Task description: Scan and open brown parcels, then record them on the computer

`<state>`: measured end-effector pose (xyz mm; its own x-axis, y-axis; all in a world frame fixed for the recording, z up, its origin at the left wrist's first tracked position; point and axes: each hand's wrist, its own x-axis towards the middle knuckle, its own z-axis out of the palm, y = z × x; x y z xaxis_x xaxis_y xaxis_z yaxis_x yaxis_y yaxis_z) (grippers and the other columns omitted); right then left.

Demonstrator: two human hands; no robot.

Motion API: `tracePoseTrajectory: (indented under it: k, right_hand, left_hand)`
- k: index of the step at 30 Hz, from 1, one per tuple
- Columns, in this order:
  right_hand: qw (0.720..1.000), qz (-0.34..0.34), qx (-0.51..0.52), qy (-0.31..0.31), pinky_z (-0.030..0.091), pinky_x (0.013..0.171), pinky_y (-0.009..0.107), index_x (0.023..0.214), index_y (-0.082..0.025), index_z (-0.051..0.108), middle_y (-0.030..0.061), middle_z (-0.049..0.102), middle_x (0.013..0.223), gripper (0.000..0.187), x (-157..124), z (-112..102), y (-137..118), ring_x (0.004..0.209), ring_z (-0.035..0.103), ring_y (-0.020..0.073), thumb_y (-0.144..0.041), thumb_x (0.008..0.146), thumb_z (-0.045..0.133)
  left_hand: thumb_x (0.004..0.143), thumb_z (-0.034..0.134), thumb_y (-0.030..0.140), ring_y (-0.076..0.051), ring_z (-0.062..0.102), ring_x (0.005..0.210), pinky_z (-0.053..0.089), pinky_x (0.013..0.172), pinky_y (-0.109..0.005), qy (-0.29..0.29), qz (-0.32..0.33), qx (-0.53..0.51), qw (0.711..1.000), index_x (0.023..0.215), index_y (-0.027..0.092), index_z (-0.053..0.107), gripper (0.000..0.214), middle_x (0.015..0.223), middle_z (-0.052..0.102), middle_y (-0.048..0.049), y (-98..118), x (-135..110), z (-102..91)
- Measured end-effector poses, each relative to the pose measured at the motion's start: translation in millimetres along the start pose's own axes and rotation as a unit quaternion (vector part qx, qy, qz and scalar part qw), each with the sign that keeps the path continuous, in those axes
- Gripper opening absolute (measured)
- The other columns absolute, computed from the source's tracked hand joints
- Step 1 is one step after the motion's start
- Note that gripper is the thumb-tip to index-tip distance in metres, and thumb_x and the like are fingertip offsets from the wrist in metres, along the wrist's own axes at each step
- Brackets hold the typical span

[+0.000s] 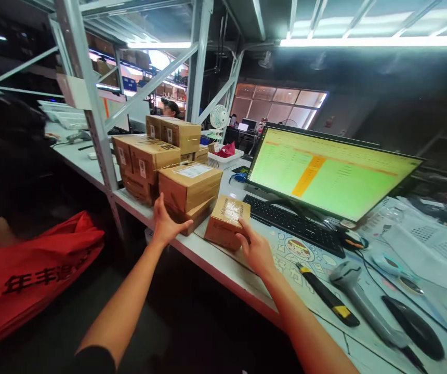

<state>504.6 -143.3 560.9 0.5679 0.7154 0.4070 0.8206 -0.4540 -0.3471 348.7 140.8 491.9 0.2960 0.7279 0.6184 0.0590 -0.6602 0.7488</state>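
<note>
left hand [166, 224] beside a labelled box [189, 188], right hand [258, 250] at a small box [225, 223]

the left hand is spread loosely, thumb and fingers well apart. the right hand's fingers meet the small box's right edge; whether they grip it cannot be told. the small box sits on the white surface [223, 266], between the labelled box and a black keyboard [291, 222]. a lit monitor [332, 174] stands beyond the keyboard; a box cutter [325, 292] and scanner [373, 307] lie nearer, to the right.

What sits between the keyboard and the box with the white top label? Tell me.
A small carton, right hand at its edge, as the head view shows.
</note>
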Motion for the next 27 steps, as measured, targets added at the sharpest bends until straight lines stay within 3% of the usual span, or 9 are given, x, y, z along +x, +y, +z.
tracePoseTrajectory:
  k: [7,12,16,19,22,24,26,27]
  right_hand:
    - [0.998,0.036,-0.029,-0.046,0.053,0.100,0.037,0.163,-0.028,0.048,0.0121,0.076,0.131,0.057,59.2,-0.6,4.1,0.115,0.072,0.0262,-0.033,0.106,0.046]
    - [0.995,0.068,-0.042,-0.064,0.052,0.099,0.038,0.164,-0.028,0.046,0.0141,0.075,0.130,0.059,98.2,4.0,9.0,0.115,0.071,0.0281,-0.032,0.105,0.047]
    - [0.995,0.076,-0.031,-0.062,0.052,0.100,0.039,0.170,-0.028,0.034,0.0148,0.073,0.134,0.069,104.0,-1.5,6.5,0.118,0.071,0.0278,-0.027,0.103,0.050]
    - [0.997,0.055,-0.004,-0.050,0.053,0.102,0.039,0.172,-0.027,0.025,0.0131,0.074,0.135,0.081,83.3,-21.8,10.2,0.121,0.070,0.0263,-0.027,0.098,0.058]
    - [0.999,0.036,0.024,-0.030,0.054,0.105,0.040,0.171,-0.027,0.025,0.0111,0.075,0.131,0.079,40.8,-55.7,29.3,0.119,0.071,0.0236,-0.034,0.099,0.057]
    - [0.998,0.040,0.057,0.003,0.059,0.098,0.043,0.170,-0.025,0.027,0.0104,0.077,0.120,0.080,5.6,-82.8,48.2,0.108,0.074,0.0244,-0.039,0.097,0.057]
    - [0.993,0.080,0.081,0.042,0.063,0.088,0.046,0.167,-0.024,0.032,0.0097,0.078,0.112,0.082,-30.2,-111.3,69.0,0.095,0.076,0.0258,-0.049,0.093,0.059]
    - [0.990,0.109,0.078,0.052,0.064,0.086,0.047,0.165,-0.024,0.034,0.0100,0.079,0.110,0.083,-47.4,-125.4,80.3,0.090,0.077,0.0263,-0.054,0.091,0.059]
  left_hand:
    - [0.060,0.099,0.052,-0.043,0.014,0.166,0.016,0.135,-0.061,-0.002,0.004,0.024,1.000,0.172,0.018,0.011,0.146,0.177,0.016,-0.0254,3.8,-2.0,-16.0]
    - [0.067,0.092,0.069,-0.040,0.004,0.168,0.011,0.135,-0.060,0.029,0.049,0.025,0.998,0.172,0.018,0.011,0.141,0.179,0.009,-0.0258,26.2,30.4,-14.0]
    - [0.062,0.088,0.082,-0.044,0.001,0.167,0.012,0.134,-0.062,0.021,0.050,0.042,0.998,0.169,0.020,0.026,0.138,0.180,0.002,-0.0255,44.4,52.9,-13.2]
    - [0.064,0.083,0.087,-0.045,0.000,0.167,0.017,0.133,-0.060,0.006,0.040,0.040,0.998,0.160,0.022,0.044,0.122,0.180,0.005,-0.0227,51.4,58.7,-15.0]
    - [0.086,0.061,0.087,-0.038,0.010,0.168,0.019,0.134,-0.055,0.027,0.006,-0.002,1.000,0.140,0.022,0.059,0.085,0.170,0.036,-0.0211,55.4,71.1,-15.9]
    - [0.100,0.046,0.078,-0.033,0.030,0.162,0.022,0.133,-0.051,0.084,-0.065,-0.046,0.993,0.127,0.021,0.061,0.065,0.152,0.056,-0.0197,59.3,86.5,-13.2]
    - [0.102,0.054,0.068,-0.029,0.053,0.145,0.033,0.129,-0.048,0.161,-0.174,-0.091,0.967,0.131,0.019,0.053,0.057,0.142,0.062,-0.0185,63.3,103.4,-8.4]
    - [0.098,0.065,0.062,-0.028,0.059,0.137,0.037,0.126,-0.047,0.167,-0.216,-0.107,0.956,0.136,0.019,0.047,0.061,0.141,0.062,-0.0185,65.0,110.6,-5.9]
